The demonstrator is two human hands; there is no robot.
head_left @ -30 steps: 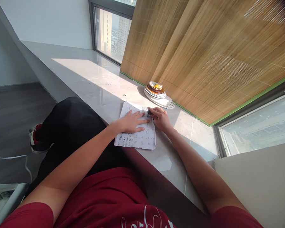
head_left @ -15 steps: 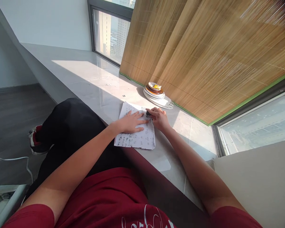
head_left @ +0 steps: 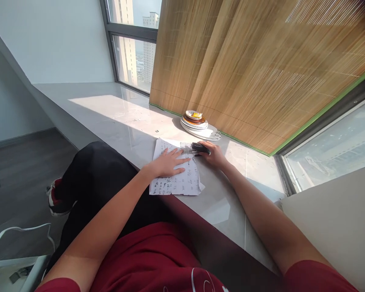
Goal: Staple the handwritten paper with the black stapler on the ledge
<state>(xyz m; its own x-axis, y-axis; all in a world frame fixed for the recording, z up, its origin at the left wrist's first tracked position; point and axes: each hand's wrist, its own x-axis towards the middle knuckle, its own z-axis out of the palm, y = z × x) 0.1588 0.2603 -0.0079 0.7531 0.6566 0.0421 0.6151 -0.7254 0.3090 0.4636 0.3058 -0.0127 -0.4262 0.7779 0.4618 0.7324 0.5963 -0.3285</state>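
On the grey stone sill lie sheets of white paper (head_left: 182,185) covered in handwriting, their near edge reaching the sill's front. My left hand (head_left: 167,163) rests flat on them with its fingers spread, pressing them down. At the paper's right side my right hand (head_left: 214,154) is closed around a black stapler (head_left: 200,148). Its dark top and a metallic lower part show, and its tip points left over the sheets, close to my left fingertips. My fingers hide part of the stapler's right end.
Behind the paper stands a stack of plates (head_left: 194,123), with a small yellow item (head_left: 197,115) on top. A bamboo blind (head_left: 231,73) hangs behind it. A small dark bit (head_left: 157,131) lies on the sill (head_left: 109,117). A white cable (head_left: 24,228) is at lower left.
My right hand has drawn back to the right, and the black stapler is now much more exposed. My left hand stays on the paper. The camera view has shifted a little.
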